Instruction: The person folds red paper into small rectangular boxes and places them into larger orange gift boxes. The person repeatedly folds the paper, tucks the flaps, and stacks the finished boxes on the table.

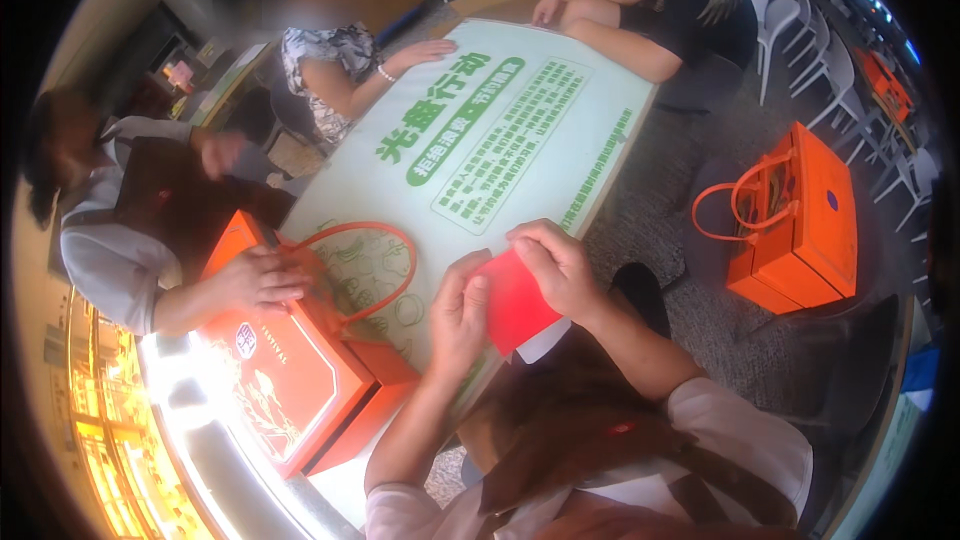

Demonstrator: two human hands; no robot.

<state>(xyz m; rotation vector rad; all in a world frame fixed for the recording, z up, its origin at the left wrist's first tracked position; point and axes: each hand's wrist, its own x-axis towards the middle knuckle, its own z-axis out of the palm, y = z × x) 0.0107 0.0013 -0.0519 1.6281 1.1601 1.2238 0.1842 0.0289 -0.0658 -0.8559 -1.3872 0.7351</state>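
A flat red paper piece [520,302], perhaps an envelope or folded card, is held up between my hands near the table's front edge. My left hand [460,315] pinches its left side, thumb along the front. On the upper right side, my right hand [557,265] grips it with thumb and bent fingers. A pale sheet or flap [545,342] shows beneath its lower edge; I cannot tell whether the two are joined. To the left stands an orange gift box [300,385] with a looped handle, and a co-worker's hand [262,280] rests on its top.
The pale table [420,230] carries green printing. A second orange gift box [800,240] with handles sits on a dark chair at the right. Two more people sit at the far side, one with a hand [425,52] on the tabletop. White chairs [830,70] line the right.
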